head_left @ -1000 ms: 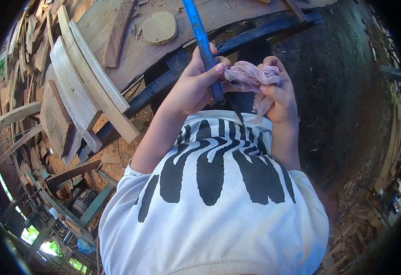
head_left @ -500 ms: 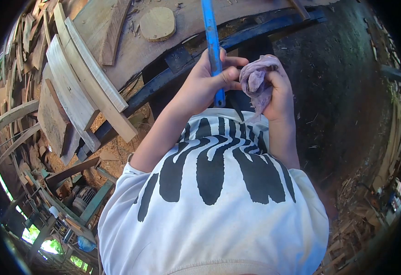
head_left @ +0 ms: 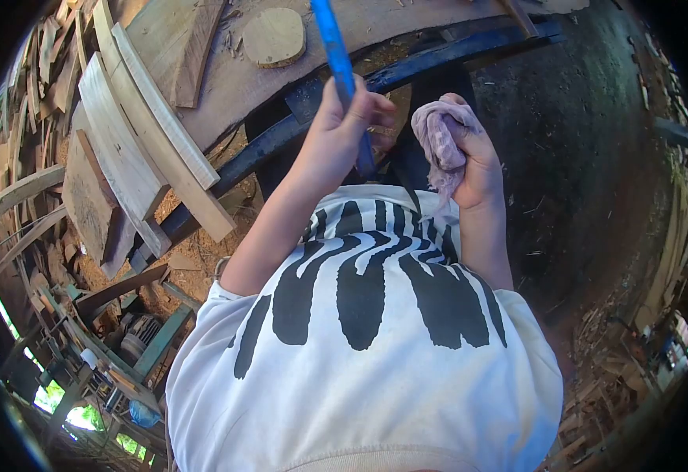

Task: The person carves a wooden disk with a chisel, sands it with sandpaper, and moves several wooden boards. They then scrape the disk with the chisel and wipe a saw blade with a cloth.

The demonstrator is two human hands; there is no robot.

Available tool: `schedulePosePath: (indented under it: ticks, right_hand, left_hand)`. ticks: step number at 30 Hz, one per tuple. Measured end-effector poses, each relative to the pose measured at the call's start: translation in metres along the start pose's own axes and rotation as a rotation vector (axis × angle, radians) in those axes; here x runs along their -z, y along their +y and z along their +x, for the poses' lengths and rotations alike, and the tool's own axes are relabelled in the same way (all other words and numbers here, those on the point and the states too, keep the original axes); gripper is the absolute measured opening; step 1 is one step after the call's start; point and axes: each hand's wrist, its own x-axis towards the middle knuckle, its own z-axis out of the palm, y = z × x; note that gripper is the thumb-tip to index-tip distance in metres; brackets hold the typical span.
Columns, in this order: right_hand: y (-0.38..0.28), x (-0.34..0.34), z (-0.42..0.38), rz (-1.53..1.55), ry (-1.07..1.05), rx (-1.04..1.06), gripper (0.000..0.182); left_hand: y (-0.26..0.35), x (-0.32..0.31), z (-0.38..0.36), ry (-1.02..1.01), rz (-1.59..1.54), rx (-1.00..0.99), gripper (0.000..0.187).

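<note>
My left hand point(head_left: 340, 130) grips a long, flat blue bar point(head_left: 333, 43), its far end running out of the top of the view. The bar's near end comes out below my fingers, close to my shirt. Some fingertips of this hand are smeared by motion. In my right hand point(head_left: 476, 161) is a crumpled, pale purple rag point(head_left: 440, 141), with my fingers closed around it and part of it hanging down. A gap separates the rag from my left hand.
Ahead lies a wide wooden slab point(head_left: 226, 126) bearing a round wood disc point(head_left: 274, 38) and a wood strip point(head_left: 199, 59). A dark blue beam point(head_left: 454, 55) runs along its edge. Boards point(head_left: 123, 134) lean at left, above a machine with a motor point(head_left: 141, 337).
My left hand has drawn left, away from the rag, and the blue bar's far end has swung left. My right hand has turned slightly, still holding the rag.
</note>
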Motion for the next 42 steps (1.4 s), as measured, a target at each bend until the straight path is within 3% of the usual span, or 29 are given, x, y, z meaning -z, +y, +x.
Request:
schedulePosePath:
  ticks: [4, 7, 11, 13, 14, 16, 17, 20, 22, 24, 29, 32, 35, 37, 39, 41, 42]
  right_hand:
    - [0.001, -0.003, 0.002, -0.033, -0.008, 0.113, 0.022]
    - [0.003, -0.012, -0.001, -0.088, 0.044, 0.142, 0.021]
    - [0.000, -0.017, -0.004, -0.049, 0.111, 0.096, 0.021]
    - [-0.004, -0.012, -0.007, 0.081, -0.028, 0.028, 0.030]
    - [-0.004, -0.013, -0.009, 0.077, -0.031, 0.031, 0.030]
    - [-0.003, -0.016, -0.011, 0.145, -0.018, 0.079, 0.052]
    - [-0.004, -0.018, -0.011, 0.141, -0.019, 0.082, 0.052]
    - [-0.009, -0.027, -0.012, 0.020, -0.074, 0.109, 0.093]
    - [-0.005, -0.021, -0.009, 0.035, -0.103, 0.113, 0.094]
    - [-0.004, -0.018, -0.009, 0.032, -0.117, 0.129, 0.095]
    - [-0.009, -0.018, -0.014, 0.023, -0.070, 0.178, 0.087]
    - [-0.011, -0.016, -0.016, 0.057, -0.047, 0.165, 0.080]
    - [-0.013, -0.007, -0.013, 0.013, -0.053, 0.158, 0.065]
    - [-0.016, -0.022, -0.014, 0.100, 0.113, 0.101, 0.062]
    - [-0.011, -0.014, -0.009, 0.132, 0.053, 0.089, 0.058]
    - [-0.008, -0.013, -0.004, 0.066, -0.184, -0.058, 0.041]
    - [-0.004, -0.014, -0.001, -0.092, -0.181, -0.093, 0.032]
  left_hand:
    - [0.004, 0.018, -0.002, -0.129, -0.152, -0.127, 0.034]
    - [0.017, 0.005, -0.005, -0.168, -0.017, -0.260, 0.040]
    - [0.023, -0.008, -0.016, -0.234, -0.169, -0.221, 0.041]
    - [0.021, -0.011, -0.017, -0.150, -0.111, -0.263, 0.036]
    - [0.019, -0.012, -0.016, -0.153, -0.113, -0.266, 0.036]
    - [0.014, -0.013, -0.015, -0.046, -0.117, -0.246, 0.028]
    - [0.010, -0.014, -0.014, -0.049, -0.120, -0.249, 0.028]
    - [0.003, -0.018, -0.011, -0.098, -0.189, -0.253, 0.018]
    - [0.002, -0.028, -0.013, -0.096, -0.220, -0.102, 0.012]
    - [-0.015, -0.030, -0.009, -0.102, -0.166, -0.108, 0.012]
    - [-0.021, -0.030, -0.001, -0.159, -0.041, -0.027, 0.025]
    - [-0.017, -0.030, 0.006, -0.106, 0.045, -0.029, 0.024]
    - [-0.004, -0.029, 0.008, -0.107, -0.122, -0.061, 0.020]
    - [0.003, -0.019, 0.013, -0.135, -0.136, -0.063, 0.013]
    - [0.008, -0.011, 0.015, -0.196, -0.255, -0.085, 0.011]
    - [0.014, -0.012, 0.015, -0.190, -0.250, -0.100, 0.009]
    - [0.016, -0.011, 0.013, -0.177, -0.248, -0.110, 0.007]
